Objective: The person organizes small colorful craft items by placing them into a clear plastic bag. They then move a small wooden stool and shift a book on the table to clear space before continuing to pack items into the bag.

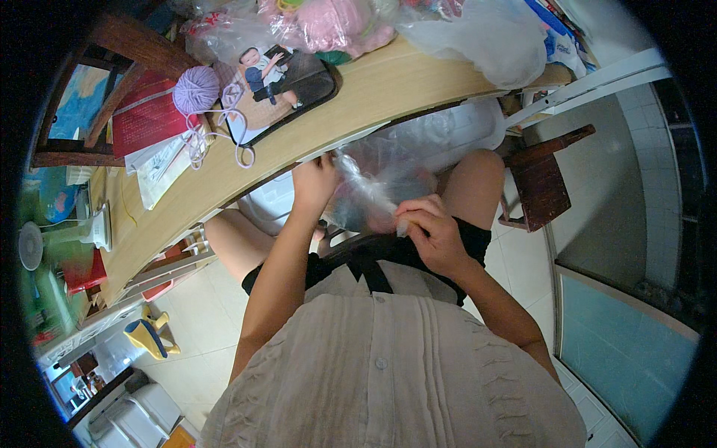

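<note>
A clear plastic bag (364, 182) is stretched between my two hands, its neck gathered into a tight strand over my lap. My left hand (316, 179) grips one end of that strand just below the table's front edge. At the other end, my right hand (431, 235) pinches the plastic between thumb and fingers. The bag's body hangs behind the strand, with dark and pinkish contents showing blurred through the film. On the table (375, 92) above lie a lilac yarn ball (196, 89) with loose strands and a mat (280, 92) printed with a child's picture.
Plastic bags, one with pink yarn (336, 25), lie along the table's back. A translucent plastic bin (470, 134) sits under the table by my knee. A dark wooden stool (540, 179) stands at right, a yellow and blue toy (151, 336) on the floor at left. Papers (162, 173) lie beside the yarn.
</note>
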### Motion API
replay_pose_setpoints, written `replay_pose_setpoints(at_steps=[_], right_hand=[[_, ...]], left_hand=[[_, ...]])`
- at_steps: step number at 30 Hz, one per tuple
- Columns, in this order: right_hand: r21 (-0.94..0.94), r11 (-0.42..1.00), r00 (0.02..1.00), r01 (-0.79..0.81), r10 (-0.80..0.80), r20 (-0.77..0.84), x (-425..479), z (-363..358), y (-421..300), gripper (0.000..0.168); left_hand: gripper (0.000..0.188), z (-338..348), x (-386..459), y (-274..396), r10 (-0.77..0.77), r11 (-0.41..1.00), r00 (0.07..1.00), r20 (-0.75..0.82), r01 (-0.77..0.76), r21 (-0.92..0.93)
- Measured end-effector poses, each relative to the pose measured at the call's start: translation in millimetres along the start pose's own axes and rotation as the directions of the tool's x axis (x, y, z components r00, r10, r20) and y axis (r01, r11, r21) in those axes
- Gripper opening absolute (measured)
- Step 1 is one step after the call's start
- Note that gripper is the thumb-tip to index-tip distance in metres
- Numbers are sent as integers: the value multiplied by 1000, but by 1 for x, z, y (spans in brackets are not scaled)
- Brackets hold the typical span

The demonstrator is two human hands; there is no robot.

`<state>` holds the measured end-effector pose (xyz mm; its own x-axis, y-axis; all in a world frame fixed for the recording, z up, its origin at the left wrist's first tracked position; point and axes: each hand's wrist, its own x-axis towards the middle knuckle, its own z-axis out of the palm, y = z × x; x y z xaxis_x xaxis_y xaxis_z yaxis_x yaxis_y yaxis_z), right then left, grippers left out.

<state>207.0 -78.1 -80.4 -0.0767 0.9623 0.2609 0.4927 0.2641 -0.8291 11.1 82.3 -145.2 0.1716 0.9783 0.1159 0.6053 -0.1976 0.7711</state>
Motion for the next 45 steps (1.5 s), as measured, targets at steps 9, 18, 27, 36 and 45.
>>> replay_pose_setpoints(at_steps=[9, 18, 27, 36, 45], right_hand=[[315, 905, 958, -284, 256, 130, -10, 24, 12, 11], [203, 948, 968, -246, 249, 14, 9, 17, -4, 23], [-307, 949, 964, -64, 138, 225, 10, 22, 6, 30], [124, 991, 987, 59, -40, -154, 44, -137, -110, 18], [-142, 990, 777, 6, -94, -623, 182, -306, -185, 48]], left_hand=[[16, -17, -12, 43, -413, 400, 797, 441, 594, -698], [21, -24, -28, 54, -288, 490, 868, 405, 497, -716], [14, -62, -90, 74, -34, 556, 969, 245, 222, -801], [11, -132, -113, 19, 3, 930, 997, -72, -29, -365], [16, -166, -121, -5, 102, 972, 994, -39, -91, 219]])
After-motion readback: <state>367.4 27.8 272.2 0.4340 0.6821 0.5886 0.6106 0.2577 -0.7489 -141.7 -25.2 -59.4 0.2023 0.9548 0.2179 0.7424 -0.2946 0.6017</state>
